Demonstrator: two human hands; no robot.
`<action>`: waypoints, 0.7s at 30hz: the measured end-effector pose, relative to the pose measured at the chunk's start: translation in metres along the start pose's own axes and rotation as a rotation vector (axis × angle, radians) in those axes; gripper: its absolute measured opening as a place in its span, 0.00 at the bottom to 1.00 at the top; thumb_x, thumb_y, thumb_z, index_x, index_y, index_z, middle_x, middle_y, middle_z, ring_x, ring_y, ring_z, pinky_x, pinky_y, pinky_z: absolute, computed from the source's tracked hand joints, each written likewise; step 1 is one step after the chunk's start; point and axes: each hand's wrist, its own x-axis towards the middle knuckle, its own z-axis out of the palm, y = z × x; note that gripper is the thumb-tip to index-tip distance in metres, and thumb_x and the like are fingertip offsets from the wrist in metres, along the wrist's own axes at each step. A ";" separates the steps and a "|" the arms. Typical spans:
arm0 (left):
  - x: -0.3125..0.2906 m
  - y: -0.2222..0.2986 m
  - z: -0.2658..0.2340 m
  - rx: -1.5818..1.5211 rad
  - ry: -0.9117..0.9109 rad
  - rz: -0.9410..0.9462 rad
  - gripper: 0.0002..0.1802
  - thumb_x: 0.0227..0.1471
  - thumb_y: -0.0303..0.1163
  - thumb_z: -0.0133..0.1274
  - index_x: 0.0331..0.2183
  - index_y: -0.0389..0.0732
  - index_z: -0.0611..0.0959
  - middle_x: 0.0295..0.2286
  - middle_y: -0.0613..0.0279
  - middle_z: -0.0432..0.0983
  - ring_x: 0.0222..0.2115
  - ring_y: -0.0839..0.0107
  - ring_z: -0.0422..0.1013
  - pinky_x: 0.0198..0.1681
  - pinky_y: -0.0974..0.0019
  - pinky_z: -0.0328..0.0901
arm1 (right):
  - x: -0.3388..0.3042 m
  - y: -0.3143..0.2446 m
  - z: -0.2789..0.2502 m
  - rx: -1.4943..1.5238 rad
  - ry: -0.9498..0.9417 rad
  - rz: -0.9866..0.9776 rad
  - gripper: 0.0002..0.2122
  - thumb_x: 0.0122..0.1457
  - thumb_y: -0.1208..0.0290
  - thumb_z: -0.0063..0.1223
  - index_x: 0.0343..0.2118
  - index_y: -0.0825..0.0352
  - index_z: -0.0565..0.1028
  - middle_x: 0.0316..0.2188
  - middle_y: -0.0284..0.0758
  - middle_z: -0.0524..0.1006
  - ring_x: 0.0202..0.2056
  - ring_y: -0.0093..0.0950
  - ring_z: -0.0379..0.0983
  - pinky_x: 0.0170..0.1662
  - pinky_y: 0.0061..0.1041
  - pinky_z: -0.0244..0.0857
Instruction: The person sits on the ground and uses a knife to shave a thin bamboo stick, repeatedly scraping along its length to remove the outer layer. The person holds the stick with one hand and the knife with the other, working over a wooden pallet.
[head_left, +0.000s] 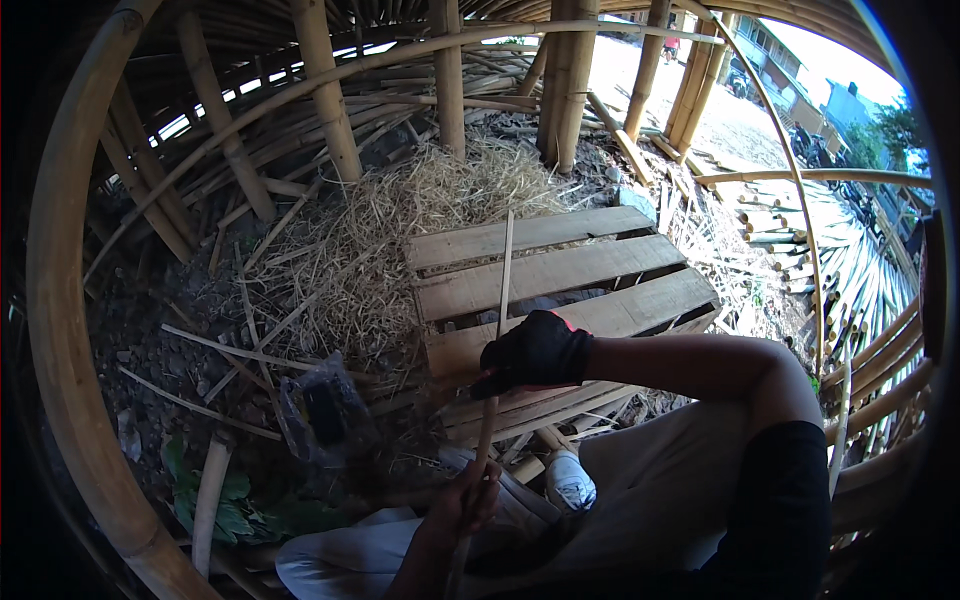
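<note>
Nearest the camera, at the lower right, one black sleeve [775, 500] is seen, with light trousers [650, 470] spread beside it and one white shoe [570, 482] placed below the crate's near side. One long, narrow bamboo strip [506, 270] is held by both hands, running up from the lap and away from the body. Its lower part is gripped by the bare left hand [470, 497], with the fingers curled around it; farther up, it is enclosed by the right hand [537, 352], which is covered by a black glove with a red edge. The strip's far end is left free beyond the glove and is seen across the slats of one wooden crate [550, 275]; whether the wood is touched by it cannot be told. Three broad top slats are counted on the crate.

To the left, one clear plastic bag [350, 445] is laid on the ground, with one dark object [323, 412] inside; any lettering there is too dim to be read. Green leaves [228, 510] and one short bamboo piece [210, 500] are found nearer the lower left. Behind the bag and crate, a heap of pale shavings [370, 255] is spread, backed by at least six upright bamboo posts [447, 80]. At the right, cut poles [870, 280] are piled, too many to be counted. Farthest off, one building [770, 50] is seen.
</note>
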 end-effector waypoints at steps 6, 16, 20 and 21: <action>-0.002 0.002 -0.010 -0.138 -0.018 -0.060 0.26 0.64 0.60 0.38 0.37 0.45 0.70 0.12 0.73 0.55 0.07 0.79 0.52 0.11 0.71 0.50 | 0.006 0.005 0.022 0.010 0.068 -0.019 0.19 0.57 0.41 0.55 0.33 0.52 0.80 0.25 0.26 0.80 0.25 0.31 0.78 0.27 0.32 0.69; -0.003 0.012 -0.001 -0.142 -0.065 -0.078 0.27 0.65 0.61 0.37 0.36 0.46 0.71 0.12 0.76 0.53 0.07 0.82 0.50 0.14 0.75 0.51 | 0.007 0.002 0.023 0.003 0.110 -0.004 0.15 0.55 0.46 0.59 0.29 0.53 0.80 0.24 0.26 0.80 0.24 0.30 0.78 0.26 0.31 0.68; -0.003 0.011 -0.002 -0.173 -0.030 -0.090 0.26 0.64 0.61 0.39 0.35 0.47 0.70 0.12 0.74 0.54 0.07 0.80 0.51 0.11 0.72 0.50 | 0.007 0.005 0.021 -0.024 0.063 -0.032 0.16 0.59 0.46 0.56 0.35 0.53 0.80 0.27 0.26 0.81 0.27 0.31 0.79 0.29 0.31 0.70; -0.004 0.010 -0.002 -0.176 -0.023 -0.096 0.25 0.64 0.61 0.39 0.35 0.47 0.70 0.12 0.74 0.54 0.07 0.80 0.51 0.12 0.73 0.50 | 0.006 0.007 0.023 -0.013 0.080 -0.061 0.15 0.59 0.46 0.55 0.37 0.53 0.80 0.29 0.27 0.81 0.28 0.31 0.79 0.30 0.32 0.71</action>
